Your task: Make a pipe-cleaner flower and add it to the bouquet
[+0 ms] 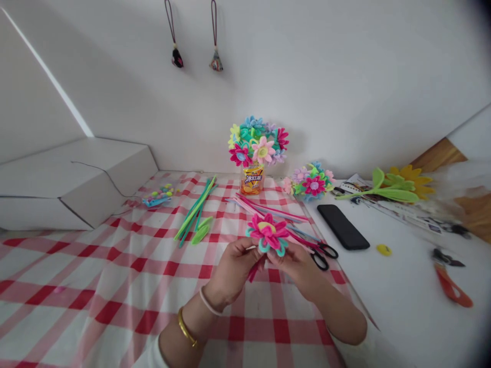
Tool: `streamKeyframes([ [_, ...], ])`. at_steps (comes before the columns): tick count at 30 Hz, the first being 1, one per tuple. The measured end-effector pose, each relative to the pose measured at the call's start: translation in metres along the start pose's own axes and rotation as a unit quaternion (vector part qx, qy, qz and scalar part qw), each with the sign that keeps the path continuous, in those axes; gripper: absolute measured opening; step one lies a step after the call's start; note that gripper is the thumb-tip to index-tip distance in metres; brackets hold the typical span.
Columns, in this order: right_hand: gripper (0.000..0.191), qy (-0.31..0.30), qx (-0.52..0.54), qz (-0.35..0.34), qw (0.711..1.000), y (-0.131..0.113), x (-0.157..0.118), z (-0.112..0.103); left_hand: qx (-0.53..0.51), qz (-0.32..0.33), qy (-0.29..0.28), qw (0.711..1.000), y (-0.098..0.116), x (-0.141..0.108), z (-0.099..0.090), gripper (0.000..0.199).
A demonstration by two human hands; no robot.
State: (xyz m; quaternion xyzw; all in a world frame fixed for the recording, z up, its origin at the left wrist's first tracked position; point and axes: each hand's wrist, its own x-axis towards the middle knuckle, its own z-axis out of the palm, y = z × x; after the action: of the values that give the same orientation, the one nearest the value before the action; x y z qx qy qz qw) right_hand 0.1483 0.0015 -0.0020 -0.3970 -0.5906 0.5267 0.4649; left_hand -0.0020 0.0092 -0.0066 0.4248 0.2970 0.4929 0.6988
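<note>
While left hand (235,271) pinches the pink flower (267,228) near its base, right hand (301,268) grips it from the other side, fingers closed in. Flower is up over the checked cloth (264,329), bloom facing up, teal petals under pink. Scissors (320,248) near right hand; phone (342,226) farther right on white surface (370,281). Green stems (195,210) lie left, orange container (252,183) with more flowers stands behind.

Open cloth (153,286) lies left of the hands (235,271); scissors (321,246) obstruct right.
</note>
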Motion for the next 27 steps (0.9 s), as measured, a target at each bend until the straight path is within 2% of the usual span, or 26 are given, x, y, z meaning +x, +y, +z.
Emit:
streamKeyframes([
  [3, 0.013, 0.049, 0.055, 0.018, 0.997, 0.005, -0.001, 0.003, -0.014, -0.006, 0.012, 1.000, -0.001, 0.000, 0.003, 0.018],
  [6, 0.012, 0.071, 0.114, 0.038, 0.990, 0.009, -0.001, 0.006, -0.037, -0.010, 0.032, 0.999, 0.000, -0.001, 0.007, 0.025],
  [10, 0.011, 0.101, 0.177, 0.033, 0.978, 0.013, -0.001, 0.005, -0.028, -0.048, 0.038, 0.998, 0.005, -0.004, 0.008, 0.025],
  [14, 0.010, 0.150, 0.159, 0.031, 0.975, 0.012, -0.001, 0.000, 0.075, -0.041, 0.047, 0.995, 0.005, -0.005, 0.004, 0.028],
  [19, 0.009, 0.160, 0.124, 0.009, 0.979, 0.006, -0.001, 0.000, 0.224, 0.017, 0.040, 0.974, -0.002, -0.006, 0.004, 0.015],
  [22, 0.009, 0.161, 0.108, -0.003, 0.981, 0.004, -0.001, 0.000, 0.243, 0.008, -0.002, 0.970, -0.002, -0.009, 0.005, 0.016],
  [25, 0.009, 0.146, 0.099, -0.008, 0.984, 0.004, -0.003, -0.001, 0.135, -0.052, -0.081, 0.986, 0.004, -0.010, 0.003, 0.018],
  [27, 0.008, 0.126, 0.098, -0.021, 0.987, 0.004, -0.005, -0.002, 0.040, -0.100, -0.134, 0.985, 0.008, -0.010, 0.001, 0.016],
])
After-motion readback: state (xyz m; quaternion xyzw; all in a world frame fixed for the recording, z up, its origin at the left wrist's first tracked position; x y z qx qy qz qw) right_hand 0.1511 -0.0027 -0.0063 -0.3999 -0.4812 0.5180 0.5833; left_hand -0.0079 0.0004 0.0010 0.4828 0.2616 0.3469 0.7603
